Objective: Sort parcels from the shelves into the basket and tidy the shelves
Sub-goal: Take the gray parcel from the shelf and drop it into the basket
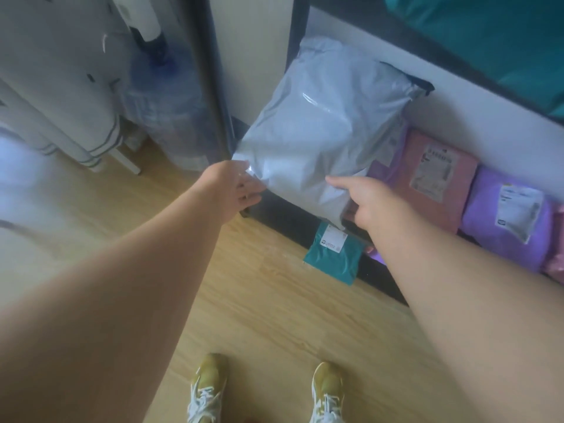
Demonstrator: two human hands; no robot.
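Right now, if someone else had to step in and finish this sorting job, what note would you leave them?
Left hand: open, fingers at the lower left corner of the big grey parcel.
Right hand: at the parcel's lower right edge, fingers tucked behind it; grip not clear.
The grey parcel leans upright on the low shelf. Beside it stand a pink parcel and a purple parcel. A small teal parcel hangs over the shelf's front edge toward the floor.
Done: cannot tell; no basket in view.
Left: lift out the grey parcel, find the basket, sort the rest, straighten the shelf.
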